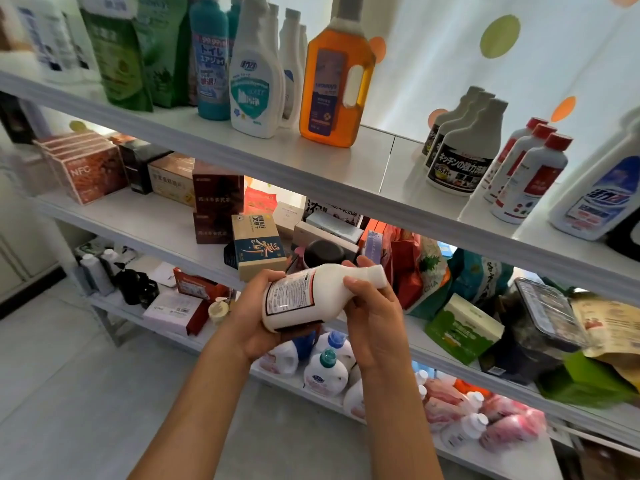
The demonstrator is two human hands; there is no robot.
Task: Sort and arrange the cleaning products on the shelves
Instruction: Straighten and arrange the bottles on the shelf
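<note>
A person holds a white bottle (304,296) in both hands in front of the shelves, level with the second shelf's front edge. The bottle lies tilted, base toward the lower left and capped neck toward the upper right, its printed back label facing the camera. The left hand (254,323) cups the base from below and the left, fingers curled round it. The right hand (372,313) grips the neck end, thumb on the near side and fingers wrapped behind.

On the top shelf (346,174) stand cleaning products: green pouches (128,53) at the left, then a teal bottle (211,60), a row of white spray-type bottles (254,81) without triggers, and an amber jug (334,84) with a handle. A bare stretch of shelf follows. Further right stand three white bottles with black labels (462,147) in a row, three red-capped bottles (530,174) just beside them, and a larger white bottle with a blue label (602,188) at the frame's edge.

The second shelf (138,223) carries boxes (86,168) and bags (426,271). On the lower shelf, beneath the hands, stand round white bottles with blue and teal caps (325,368), and pink pouches (485,414) lie to the right.
</note>
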